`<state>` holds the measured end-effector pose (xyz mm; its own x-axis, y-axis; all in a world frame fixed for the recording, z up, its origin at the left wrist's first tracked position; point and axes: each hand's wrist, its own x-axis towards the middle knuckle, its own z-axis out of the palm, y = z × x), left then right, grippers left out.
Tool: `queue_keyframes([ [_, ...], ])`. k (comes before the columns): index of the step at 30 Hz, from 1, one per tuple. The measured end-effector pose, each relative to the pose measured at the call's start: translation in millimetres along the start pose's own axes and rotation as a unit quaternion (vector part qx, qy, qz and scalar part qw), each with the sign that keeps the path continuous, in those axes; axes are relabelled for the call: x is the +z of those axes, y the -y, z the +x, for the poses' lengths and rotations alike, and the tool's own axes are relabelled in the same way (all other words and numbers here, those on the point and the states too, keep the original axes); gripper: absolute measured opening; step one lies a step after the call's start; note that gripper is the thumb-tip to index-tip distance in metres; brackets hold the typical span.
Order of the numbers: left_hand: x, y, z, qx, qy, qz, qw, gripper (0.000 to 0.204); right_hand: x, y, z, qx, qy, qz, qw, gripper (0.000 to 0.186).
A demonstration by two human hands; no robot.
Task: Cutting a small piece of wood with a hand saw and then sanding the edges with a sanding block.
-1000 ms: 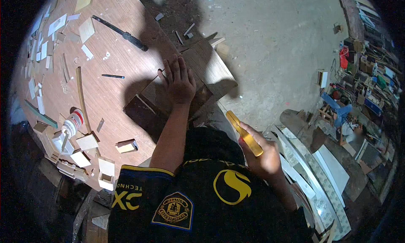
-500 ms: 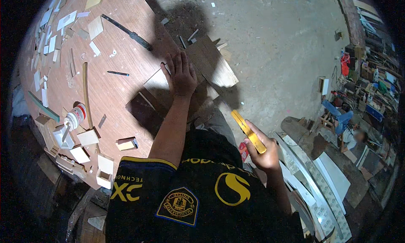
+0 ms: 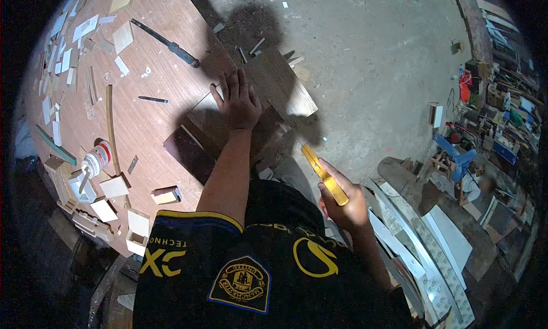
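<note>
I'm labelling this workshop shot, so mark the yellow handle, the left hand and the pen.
Yellow handle (image 3: 323, 175): head view, middle of its length.
Left hand (image 3: 240, 107): head view, back of the hand.
Pen (image 3: 153, 99): head view, mid-barrel.

open to the right, crowded on the left

free to pass over the floor (image 3: 371, 60) ahead of the right hand (image 3: 349, 209), as far as the clutter (image 3: 502, 123) along the right rim; hemmed in lower down by long white panels (image 3: 448, 229). passable on the desk (image 3: 142, 126) between the curved wooden strip (image 3: 111, 129) and the left hand (image 3: 241, 109), broken by a pen (image 3: 153, 99) and a small box (image 3: 165, 196). blocked farther left by the jar (image 3: 98, 159) and scattered offcuts (image 3: 84, 28).
</note>
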<state>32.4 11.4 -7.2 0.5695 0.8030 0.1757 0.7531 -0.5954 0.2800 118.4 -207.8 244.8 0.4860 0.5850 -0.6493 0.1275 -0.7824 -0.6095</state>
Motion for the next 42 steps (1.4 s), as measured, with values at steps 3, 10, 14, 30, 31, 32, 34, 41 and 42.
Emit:
queue_keyframes([
  [3, 4.4, 1.3, -2.7, -0.008, -0.02, -0.011, 1.0, 0.054, -3.4, -2.5, 0.4, -0.014, 0.006, 0.01, 1.0, 0.047],
  [10, 1.7, -6.1, 3.5, -0.002, -0.004, 0.003, 1.0, 0.055, 12.4, -39.6, -12.5, -0.017, 0.043, -0.136, 0.99, 0.045],
  [14, 9.0, 3.7, 3.2, 0.012, -0.028, 0.021, 0.999, 0.053, 13.3, -2.5, -13.6, -0.013, 0.041, -0.129, 0.991, 0.048],
  [30, -8.7, -6.6, -0.4, -0.004, 0.041, 0.057, 0.997, 0.045, -5.2, 7.7, 3.7, 0.082, 0.077, -0.066, 0.991, 0.052],
  [31, -4.5, 2.7, -4.0, -0.003, 0.011, 0.033, 0.999, 0.045, -12.3, 8.0, -17.6, 0.052, 0.067, -0.054, 0.995, 0.051],
  [32, 0.8, 3.6, -3.7, -0.001, -0.021, 0.0, 1.0, 0.045, -20.3, 5.5, -34.7, 0.025, 0.049, -0.044, 0.998, 0.051],
  [34, 3.8, 1.3, -4.7, -0.001, -0.025, -0.012, 1.0, 0.045, -25.9, -9.9, -55.7, 0.017, 0.037, -0.047, 0.998, 0.051],
  [41, 12.4, -2.7, 2.0, 0.005, -0.042, 0.0, 0.999, 0.046, 0.0, -25.9, 7.3, -0.073, 0.024, -0.018, 0.997, 0.05],
  [42, 9.1, -1.9, 3.3, 0.007, -0.044, 0.003, 0.999, 0.046, 2.8, -27.9, 3.7, -0.076, 0.024, -0.016, 0.997, 0.05],
])
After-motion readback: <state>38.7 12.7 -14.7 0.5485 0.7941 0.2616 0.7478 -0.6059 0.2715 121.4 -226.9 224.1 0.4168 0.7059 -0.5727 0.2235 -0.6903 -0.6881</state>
